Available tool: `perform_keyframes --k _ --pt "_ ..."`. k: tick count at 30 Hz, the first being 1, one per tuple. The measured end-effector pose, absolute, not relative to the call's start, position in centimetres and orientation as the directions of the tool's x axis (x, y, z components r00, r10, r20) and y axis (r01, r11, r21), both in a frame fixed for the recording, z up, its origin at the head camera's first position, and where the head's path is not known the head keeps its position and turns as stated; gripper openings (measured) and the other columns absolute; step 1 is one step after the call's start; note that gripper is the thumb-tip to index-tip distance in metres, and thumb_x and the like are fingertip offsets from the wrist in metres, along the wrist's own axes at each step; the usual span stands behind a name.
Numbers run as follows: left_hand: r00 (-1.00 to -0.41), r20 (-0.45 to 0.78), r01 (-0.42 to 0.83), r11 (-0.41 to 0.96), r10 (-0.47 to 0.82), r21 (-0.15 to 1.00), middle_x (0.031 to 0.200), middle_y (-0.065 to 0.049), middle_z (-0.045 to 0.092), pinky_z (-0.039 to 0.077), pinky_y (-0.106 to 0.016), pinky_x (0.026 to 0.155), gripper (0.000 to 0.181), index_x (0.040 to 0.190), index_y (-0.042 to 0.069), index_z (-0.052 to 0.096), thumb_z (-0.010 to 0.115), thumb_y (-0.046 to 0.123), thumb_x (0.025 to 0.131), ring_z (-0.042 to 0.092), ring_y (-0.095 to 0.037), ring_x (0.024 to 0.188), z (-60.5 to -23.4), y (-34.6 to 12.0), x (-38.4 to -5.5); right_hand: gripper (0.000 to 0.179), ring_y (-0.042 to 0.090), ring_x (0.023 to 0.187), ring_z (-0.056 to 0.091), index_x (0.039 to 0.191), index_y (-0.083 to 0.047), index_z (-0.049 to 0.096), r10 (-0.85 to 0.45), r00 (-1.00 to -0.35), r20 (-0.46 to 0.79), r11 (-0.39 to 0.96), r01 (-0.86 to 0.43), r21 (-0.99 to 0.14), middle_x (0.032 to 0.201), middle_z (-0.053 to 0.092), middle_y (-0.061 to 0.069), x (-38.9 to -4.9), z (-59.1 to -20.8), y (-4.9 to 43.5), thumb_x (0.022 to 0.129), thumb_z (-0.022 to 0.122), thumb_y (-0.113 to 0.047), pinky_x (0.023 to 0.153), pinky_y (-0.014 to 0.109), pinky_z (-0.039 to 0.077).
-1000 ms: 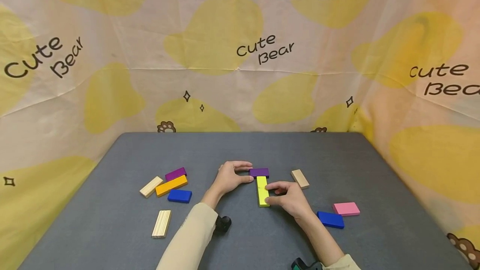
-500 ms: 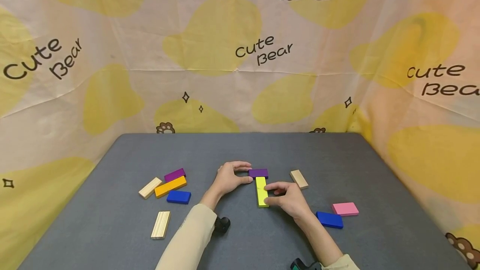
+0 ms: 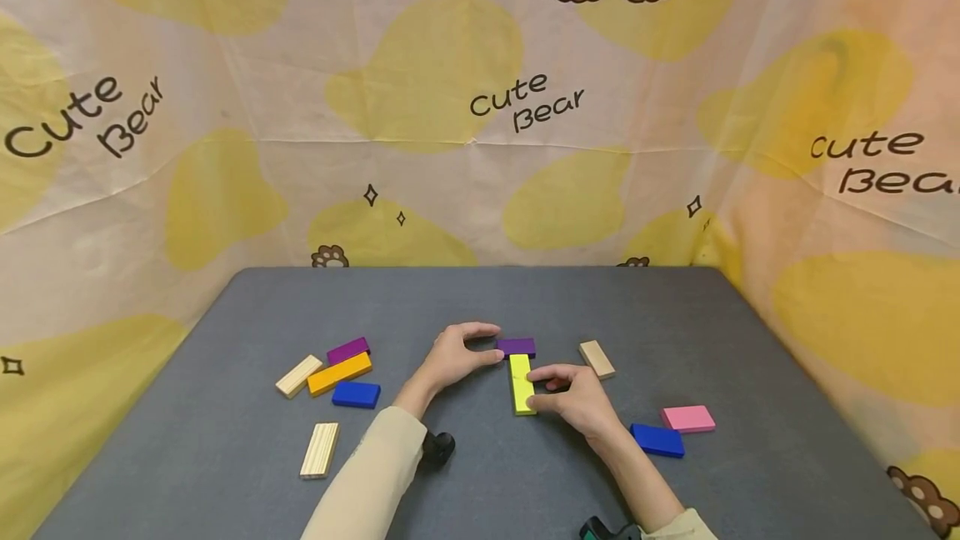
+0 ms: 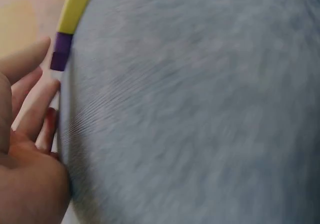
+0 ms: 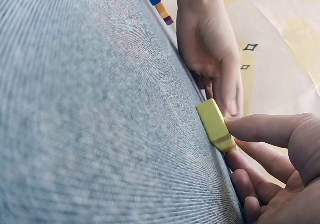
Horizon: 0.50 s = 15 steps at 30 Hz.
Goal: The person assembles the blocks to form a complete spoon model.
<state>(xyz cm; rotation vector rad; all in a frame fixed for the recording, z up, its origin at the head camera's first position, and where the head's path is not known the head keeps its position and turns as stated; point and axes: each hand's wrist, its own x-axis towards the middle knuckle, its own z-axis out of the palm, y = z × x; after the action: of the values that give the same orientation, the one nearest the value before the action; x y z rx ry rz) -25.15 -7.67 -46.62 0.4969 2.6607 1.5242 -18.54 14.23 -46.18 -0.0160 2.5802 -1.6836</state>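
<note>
The yellow block (image 3: 522,386) lies flat on the table (image 3: 487,490) between my two hands, its long axis running away from me and tipped only a little to the left. The purple block (image 3: 516,347) sits crosswise at its far end, so the pair makes a T. Whether the two truly touch or leave a sliver between them I cannot tell.

My right hand (image 3: 577,398) is the nearer one to the yellow block: thumb and fingertip both rest along its right long side, the thumb toward my end, spread apart and not pinching. My left hand (image 3: 450,361) is nearer the purple block, thumb and forefinger parted about its left end, the thumb at the near corner; I cannot tell how firmly it touches, if at all.

As I judge it, everything turns on that right angle: sideways pressure from my right would slide the yellow block across the purple block's near side.
</note>
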Motion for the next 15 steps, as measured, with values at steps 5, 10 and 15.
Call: perform_keyframes --k 5,10,15 --pt "-0.934 0.154 0.320 0.560 0.323 0.764 0.130 -0.003 0.060 0.029 -0.057 0.104 0.048 0.127 0.014 0.067 0.079 0.032 0.085 0.043 -0.031 0.125 -46.0 -7.5 -23.6 0.031 0.023 0.088 0.052 0.095 -0.011 0.079 -0.035 -0.998 -0.054 0.403 0.035 -0.914 0.092 0.064 0.005 -18.7 -46.4 14.2 0.066 0.089 -0.004 0.076 0.037 0.040" --pt "-0.934 0.200 0.342 0.572 0.297 0.746 0.123 -0.010 0.058 0.040 -0.054 0.091 0.044 0.126 0.013 0.068 0.079 0.027 0.085 0.048 -0.031 0.110 -44.9 -6.1 -21.2 0.030 0.024 0.088 0.052 0.094 -0.010 0.079 -0.041 -0.998 -0.043 0.395 0.023 -0.919 0.092 0.064 0.006 -18.8 -46.3 14.3 0.067 0.088 -0.003 0.075 0.037 0.040" --pt "-0.948 0.162 0.286 0.514 0.273 0.809 0.105 -0.010 0.062 0.051 -0.038 0.072 0.041 0.124 0.008 0.068 0.078 0.023 0.086 0.059 -0.019 0.083 -45.2 -5.2 -19.3 0.027 0.023 0.086 0.051 0.093 -0.010 0.079 -0.047 -0.998 -0.033 0.386 0.013 -0.923 0.091 0.064 0.006 -18.8 -46.4 14.4 0.068 0.087 -0.002 0.072 0.036 0.040"
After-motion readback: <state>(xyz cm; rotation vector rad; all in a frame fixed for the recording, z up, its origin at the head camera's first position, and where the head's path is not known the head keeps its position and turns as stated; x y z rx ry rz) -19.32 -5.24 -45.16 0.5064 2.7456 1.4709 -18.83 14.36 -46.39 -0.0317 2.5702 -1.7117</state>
